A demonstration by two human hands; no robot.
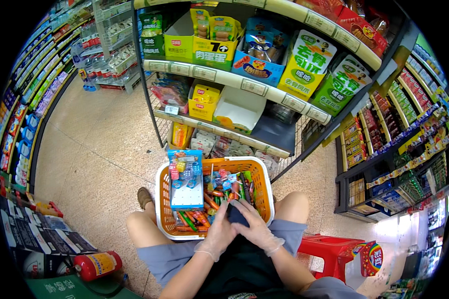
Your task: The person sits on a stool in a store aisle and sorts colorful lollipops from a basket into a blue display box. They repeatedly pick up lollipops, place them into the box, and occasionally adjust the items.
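Note:
An orange plastic basket [265, 183] with a white rim sits at my lap, between my knees. Inside lie many wrapped sausage snacks [198, 217] and several lollipops [224, 175]. A blue-and-white display box [187, 200] with dice-shaped candies [183, 169] rests upright on the basket's left part. My left hand [221, 230] and my right hand [252, 220], both in clear plastic gloves, come together over the basket's near edge. A dark patch [235, 215] shows between them; I cannot tell what it is. A pinkish sausage [235, 187] lies just past my fingertips, and whether they grip it is unclear.
Ahead stands a shelf rack [209, 73] with boxed snacks and an open white carton [241, 104]. To my right are a red plastic stool [325, 244] and another stocked rack [359, 157]. A red fire extinguisher [99, 264] is at lower left, with tiled floor [86, 149] beyond.

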